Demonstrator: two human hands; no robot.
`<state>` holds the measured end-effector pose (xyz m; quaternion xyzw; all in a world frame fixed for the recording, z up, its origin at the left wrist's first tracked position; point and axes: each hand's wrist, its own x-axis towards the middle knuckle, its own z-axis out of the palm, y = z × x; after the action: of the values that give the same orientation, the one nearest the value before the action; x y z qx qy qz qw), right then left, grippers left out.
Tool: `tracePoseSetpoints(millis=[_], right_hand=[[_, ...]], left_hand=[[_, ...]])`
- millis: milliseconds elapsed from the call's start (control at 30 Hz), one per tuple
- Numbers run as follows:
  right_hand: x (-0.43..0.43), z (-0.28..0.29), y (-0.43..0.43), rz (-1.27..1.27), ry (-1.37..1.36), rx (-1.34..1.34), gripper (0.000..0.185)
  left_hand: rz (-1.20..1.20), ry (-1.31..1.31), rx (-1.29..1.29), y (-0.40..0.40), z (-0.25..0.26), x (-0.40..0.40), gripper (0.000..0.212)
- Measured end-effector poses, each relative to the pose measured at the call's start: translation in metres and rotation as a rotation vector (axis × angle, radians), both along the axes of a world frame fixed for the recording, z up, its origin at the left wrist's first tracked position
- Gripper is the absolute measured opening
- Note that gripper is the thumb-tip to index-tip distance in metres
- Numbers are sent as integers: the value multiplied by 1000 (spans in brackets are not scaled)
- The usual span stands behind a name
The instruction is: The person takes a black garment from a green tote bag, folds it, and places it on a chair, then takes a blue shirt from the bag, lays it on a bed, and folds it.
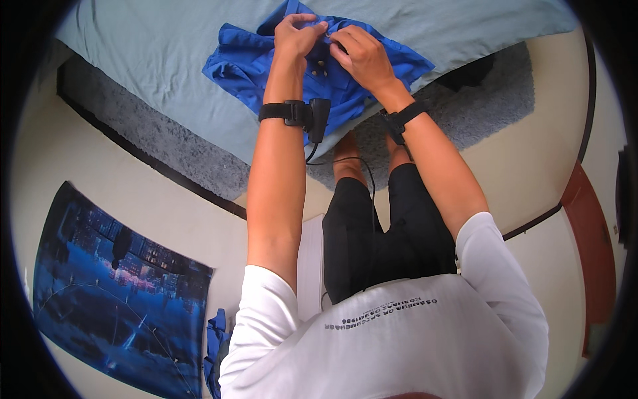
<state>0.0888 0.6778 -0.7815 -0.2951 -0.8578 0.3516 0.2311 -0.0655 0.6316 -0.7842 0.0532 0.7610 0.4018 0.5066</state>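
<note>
A blue garment (239,65) with several small metal buttons (321,65) lies crumpled near the edge of a bed. My left hand (294,36) pinches its fabric near the top, thumb pointing to the right. Close beside it, my right hand (363,56) grips the cloth with bent fingers. The fingertips of both hands nearly meet at a small light spot, perhaps a button; my fingers partly cover it. Each wrist carries a black strap with a device, the left one (304,117) trailing a cable.
Pale blue-green bedding (149,45) spreads under the garment. A grey shaggy rug (478,114) lies on the floor below, with a dark item (466,75) at the bed edge. A city-night wall tapestry (124,299) hangs at left, near hanging blue clothing (214,344). A reddish-brown door frame (590,249) stands right.
</note>
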Motion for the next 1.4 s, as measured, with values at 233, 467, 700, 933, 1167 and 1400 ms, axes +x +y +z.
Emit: tracePoseSetpoints(millis=[233,467,700,933,1167,1400], right_hand=[[-7,14,-4,-284,42,-728,22],[-11,-8,-4,-467,261,-1211,20],[-11,-6,2,-440,334,-1293,15],[-18,-13,-4,-585,318,-1370,18],[-21,-6,-18,-601,375,-1090,23],[-18,-9,-11,-581,326,-1150,25]], left_hand=[[-89,136,90,-5,5,6,36],[-7,-4,213,-18,11,10,38],[18,-30,279,-23,0,9,27],[100,-107,394,-26,-5,17,37],[141,52,301,-18,-1,23,34],[184,101,269,-20,-4,27,35]])
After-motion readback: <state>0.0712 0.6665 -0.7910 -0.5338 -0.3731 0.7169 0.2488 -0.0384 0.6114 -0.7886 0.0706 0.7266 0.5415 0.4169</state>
